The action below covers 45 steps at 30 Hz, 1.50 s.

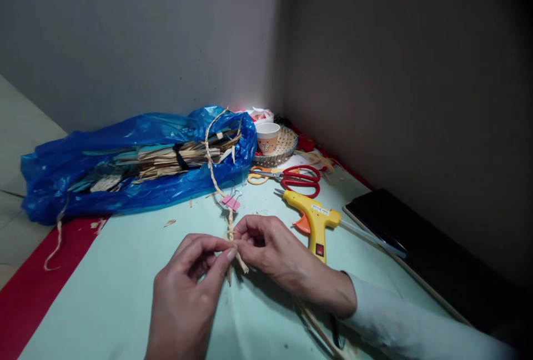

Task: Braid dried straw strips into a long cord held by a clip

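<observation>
The left hand (189, 276) pinches the lower part of a pale braided cord (210, 166) between thumb and forefinger, its other fingers curled in beneath. The right hand (272, 249) meets it from the other side, thumb and forefinger also pinching at the cord, just beyond the left fingertips; exactly which strand lies between them is too small to tell. Short loose ends poke out on the near side of the fingers. Just beyond the fingers, a pink binder clip (230, 203) grips the cord, which runs farther away and up over the blue plastic bag (50, 176). That bag lies beyond and left of the fingers, with a bundle of dried strips (166, 161) in its opening. Right of the fingers, near the right hand, rests a yellow glue gun (318, 218); farther off lie red-handled scissors (283, 175), and past them a paper cup (267, 140) stands in a woven basket (289, 143). Under everything spreads a pale green table cover (112, 276).
</observation>
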Each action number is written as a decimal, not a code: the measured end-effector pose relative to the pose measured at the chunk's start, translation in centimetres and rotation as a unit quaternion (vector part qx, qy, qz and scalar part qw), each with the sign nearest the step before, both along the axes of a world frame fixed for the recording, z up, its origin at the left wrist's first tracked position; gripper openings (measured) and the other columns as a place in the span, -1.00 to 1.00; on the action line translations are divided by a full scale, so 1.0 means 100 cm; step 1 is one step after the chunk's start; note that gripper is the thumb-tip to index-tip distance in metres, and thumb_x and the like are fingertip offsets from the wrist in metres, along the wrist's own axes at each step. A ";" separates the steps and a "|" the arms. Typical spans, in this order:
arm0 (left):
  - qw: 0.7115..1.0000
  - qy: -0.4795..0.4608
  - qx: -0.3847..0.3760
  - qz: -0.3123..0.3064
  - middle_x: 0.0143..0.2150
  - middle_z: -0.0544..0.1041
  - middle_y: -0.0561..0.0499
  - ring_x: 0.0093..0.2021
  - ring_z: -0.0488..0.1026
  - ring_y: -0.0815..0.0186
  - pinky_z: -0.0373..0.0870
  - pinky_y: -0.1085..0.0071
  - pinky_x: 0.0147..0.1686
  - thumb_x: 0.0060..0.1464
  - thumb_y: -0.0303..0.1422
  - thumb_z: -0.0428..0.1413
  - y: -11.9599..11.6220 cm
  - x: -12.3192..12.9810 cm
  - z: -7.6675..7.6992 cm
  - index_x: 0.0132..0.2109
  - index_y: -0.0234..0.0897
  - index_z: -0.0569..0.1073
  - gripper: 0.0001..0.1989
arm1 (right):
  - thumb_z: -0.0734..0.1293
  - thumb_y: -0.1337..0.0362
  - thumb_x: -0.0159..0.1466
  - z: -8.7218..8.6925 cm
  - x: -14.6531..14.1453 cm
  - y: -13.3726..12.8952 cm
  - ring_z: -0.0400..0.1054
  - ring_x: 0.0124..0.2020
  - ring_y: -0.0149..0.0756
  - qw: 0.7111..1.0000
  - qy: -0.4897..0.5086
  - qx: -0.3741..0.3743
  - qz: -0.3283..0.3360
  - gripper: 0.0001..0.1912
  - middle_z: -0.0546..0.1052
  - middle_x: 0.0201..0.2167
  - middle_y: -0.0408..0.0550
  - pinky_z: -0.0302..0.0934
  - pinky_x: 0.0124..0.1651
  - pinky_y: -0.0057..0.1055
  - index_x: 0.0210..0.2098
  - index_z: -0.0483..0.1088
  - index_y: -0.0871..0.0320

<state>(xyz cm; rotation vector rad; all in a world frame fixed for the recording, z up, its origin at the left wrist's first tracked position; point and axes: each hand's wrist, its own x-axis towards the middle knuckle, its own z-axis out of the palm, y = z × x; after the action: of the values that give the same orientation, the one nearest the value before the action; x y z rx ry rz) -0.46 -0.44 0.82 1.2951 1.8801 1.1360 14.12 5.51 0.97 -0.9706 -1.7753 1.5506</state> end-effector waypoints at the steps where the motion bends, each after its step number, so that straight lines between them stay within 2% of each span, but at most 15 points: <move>1: 1.000 -0.021 -0.009 -0.001 -0.42 0.52 0.07 -0.40 0.45 0.31 0.38 0.50 -0.40 -0.15 -0.16 0.26 0.002 -0.002 -0.001 -0.41 -0.21 0.46 -0.76 | 0.23 0.40 0.18 0.000 0.000 0.000 0.13 -0.51 -0.49 1.000 0.002 0.002 0.002 -0.93 0.31 -0.54 -0.21 0.02 -0.48 -0.56 -0.39 0.35 0.26; 3: 0.997 -0.075 -0.032 -0.003 -0.39 0.53 0.07 -0.41 0.46 0.31 0.39 0.48 -0.41 -0.19 -0.14 0.29 0.006 -0.003 0.000 -0.33 -0.22 0.44 -0.68 | 0.24 0.39 0.19 0.000 0.002 0.002 0.13 -0.51 -0.49 1.000 0.000 0.005 0.008 -0.93 0.32 -0.54 -0.21 0.02 -0.48 -0.56 -0.40 0.35 0.26; 6: 0.992 -0.116 -0.043 -0.023 -0.34 0.55 0.05 -0.32 0.49 0.28 0.40 0.46 -0.31 -0.17 -0.19 0.28 0.009 -0.002 0.003 -0.22 -0.24 0.45 -0.65 | 0.26 0.39 0.19 0.003 0.005 0.004 0.13 -0.52 -0.50 1.000 -0.009 0.005 0.023 -0.93 0.31 -0.56 -0.22 0.01 -0.49 -0.58 -0.41 0.35 0.26; 8: 0.990 -0.126 -0.053 -0.046 -0.40 0.53 0.07 -0.36 0.48 0.31 0.39 0.48 -0.34 -0.13 -0.23 0.25 0.010 0.001 0.006 -0.26 -0.25 0.46 -0.72 | 0.26 0.40 0.19 0.005 0.007 0.005 0.14 -0.51 -0.50 0.999 -0.017 0.009 0.035 -0.93 0.32 -0.56 -0.22 0.02 -0.48 -0.58 -0.41 0.37 0.26; 12: 0.983 -0.138 -0.089 -0.081 -0.53 0.44 0.14 -0.58 0.38 0.39 0.31 0.49 -0.55 -0.02 -0.26 0.15 0.009 0.004 0.008 -0.34 -0.24 0.40 -0.84 | 0.22 0.36 0.24 0.004 0.010 0.006 0.17 -0.49 -0.49 0.996 -0.043 0.057 0.060 -0.85 0.35 -0.54 -0.21 0.02 -0.45 -0.58 -0.38 0.41 0.25; 16: 0.984 -0.107 -0.114 -0.089 -0.55 0.43 0.13 -0.57 0.43 0.36 0.28 0.49 -0.53 0.01 -0.29 0.11 0.006 0.006 0.008 -0.36 -0.25 0.38 -0.88 | 0.21 0.37 0.23 0.003 0.012 0.003 0.19 -0.49 -0.50 0.982 -0.121 0.134 0.048 -0.82 0.40 -0.54 -0.21 -0.02 -0.45 -0.57 -0.37 0.46 0.21; 19: 0.980 -0.098 -0.139 -0.107 -0.61 0.42 0.14 -0.58 0.44 0.36 0.24 0.49 -0.53 0.06 -0.29 0.08 0.006 0.005 0.006 -0.39 -0.25 0.36 -0.87 | 0.21 0.37 0.21 0.006 0.013 0.000 0.17 -0.53 -0.51 0.971 -0.177 0.157 0.023 -0.80 0.41 -0.58 -0.22 -0.06 -0.47 -0.56 -0.40 0.48 0.19; 21: 0.975 -0.115 -0.143 -0.126 -0.67 0.37 0.16 -0.62 0.37 0.39 0.22 0.50 -0.53 0.08 -0.31 0.05 0.007 0.003 0.004 -0.41 -0.24 0.33 -0.86 | 0.21 0.36 0.19 0.008 0.014 -0.001 0.17 -0.55 -0.51 0.969 -0.194 0.153 0.018 -0.79 0.41 -0.59 -0.21 -0.07 -0.49 -0.55 -0.43 0.48 0.19; 24: 0.959 -0.188 -0.140 -0.157 -0.70 0.26 0.22 -0.68 0.17 0.49 0.09 0.54 -0.61 0.05 -0.32 0.08 0.010 -0.001 0.000 -0.40 -0.24 0.32 -0.87 | 0.21 0.34 0.18 0.011 0.017 -0.001 0.17 -0.55 -0.50 0.968 -0.202 0.151 0.020 -0.79 0.43 -0.59 -0.20 -0.08 -0.50 -0.54 -0.45 0.47 0.19; 27: 0.936 -0.272 -0.162 -0.156 -0.68 0.14 0.29 -0.68 -0.04 0.56 -0.14 0.57 -0.67 -0.06 -0.27 0.19 0.014 -0.002 -0.001 -0.40 -0.27 0.32 -0.79 | 0.21 0.33 0.18 0.012 0.021 0.000 0.15 -0.54 -0.49 0.964 -0.207 0.164 0.013 -0.79 0.41 -0.59 -0.20 -0.10 -0.50 -0.53 -0.47 0.47 0.19; 30: 0.927 -0.296 -0.173 -0.151 -0.69 0.10 0.31 -0.69 -0.13 0.60 -0.23 0.57 -0.68 -0.15 -0.25 0.26 0.015 -0.001 0.001 -0.43 -0.29 0.33 -0.73 | 0.22 0.35 0.17 0.013 0.023 0.001 0.15 -0.54 -0.48 0.962 -0.207 0.175 0.006 -0.80 0.41 -0.59 -0.20 -0.09 -0.47 -0.52 -0.47 0.46 0.20; 35: 0.938 -0.273 -0.160 -0.141 -0.61 0.30 0.21 -0.69 -0.06 0.60 -0.21 0.58 -0.68 -0.05 -0.27 0.19 0.013 0.000 0.004 -0.42 -0.29 0.34 -0.79 | 0.21 0.29 0.27 0.016 0.024 -0.001 0.23 -0.46 -0.43 0.969 -0.181 0.164 0.037 -0.77 0.47 -0.52 -0.16 -0.01 -0.38 -0.51 -0.38 0.49 0.18; 39: 0.957 -0.219 -0.118 -0.149 -0.56 0.41 0.12 -0.62 0.14 0.52 -0.04 0.57 -0.63 0.00 -0.30 0.15 0.012 0.000 0.000 -0.44 -0.28 0.33 -0.81 | 0.17 0.25 0.34 0.015 0.024 -0.005 0.24 -0.47 -0.44 0.971 -0.153 0.160 0.088 -0.70 0.47 -0.51 -0.15 0.01 -0.38 -0.52 -0.36 0.51 0.15; 42: 0.971 -0.172 -0.094 -0.140 -0.59 0.42 0.12 -0.55 0.24 0.45 0.07 0.55 -0.54 0.01 -0.30 0.15 0.013 0.000 0.001 -0.44 -0.27 0.34 -0.82 | 0.19 0.28 0.32 0.014 0.023 -0.008 0.18 -0.52 -0.46 0.959 -0.197 0.199 0.053 -0.72 0.45 -0.55 -0.15 -0.04 -0.42 -0.51 -0.44 0.45 0.19; 45: 0.974 -0.154 -0.095 -0.135 -0.61 0.40 0.14 -0.55 0.24 0.43 0.09 0.52 -0.52 0.01 -0.29 0.13 0.012 0.001 0.002 -0.44 -0.26 0.33 -0.83 | 0.18 0.29 0.32 0.013 0.022 -0.009 0.19 -0.51 -0.46 0.948 -0.226 0.221 0.028 -0.72 0.45 -0.53 -0.14 -0.07 -0.43 -0.49 -0.47 0.38 0.20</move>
<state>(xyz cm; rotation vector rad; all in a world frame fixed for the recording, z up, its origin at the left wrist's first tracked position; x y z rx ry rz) -0.33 0.76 1.04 1.1499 1.4948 0.9298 16.29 4.56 2.23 -1.1065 -2.3511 0.9282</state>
